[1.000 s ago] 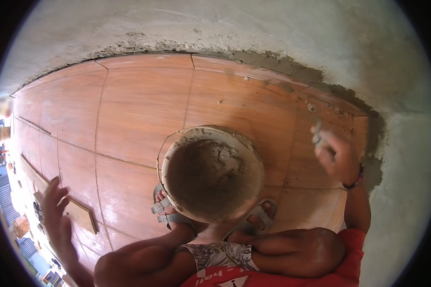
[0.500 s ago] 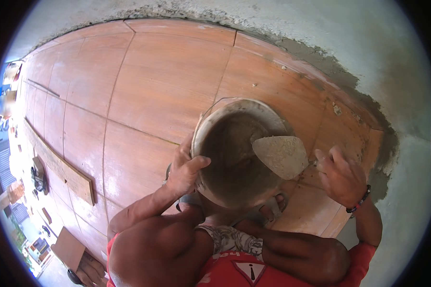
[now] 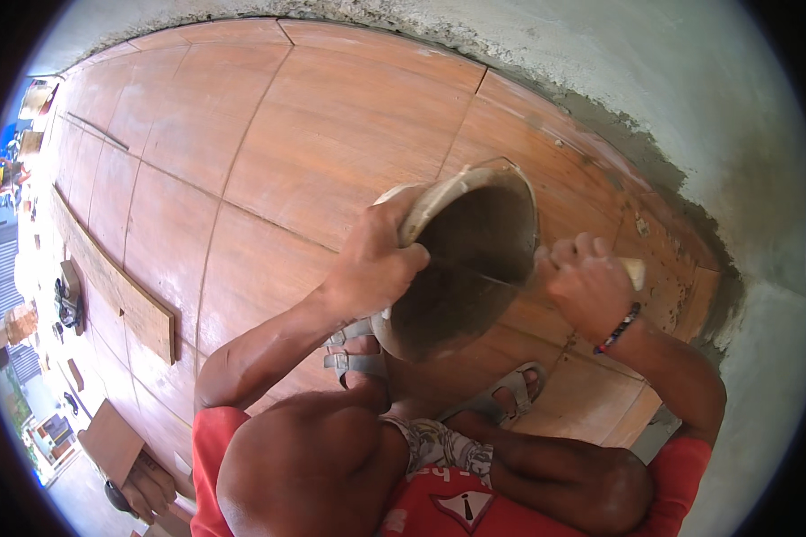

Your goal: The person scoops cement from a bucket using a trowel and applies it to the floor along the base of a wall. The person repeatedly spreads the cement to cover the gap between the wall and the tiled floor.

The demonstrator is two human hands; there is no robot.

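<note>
Left hand (image 3: 378, 261) on round, smeared bucket (image 3: 485, 225)

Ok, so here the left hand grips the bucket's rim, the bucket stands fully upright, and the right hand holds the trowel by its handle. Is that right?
Not quite: the bucket is not upright. The head view shows it tilted, its mouth turned toward the right hand. The left hand does grip its rim, and the right holds the trowel by its handle.
</note>
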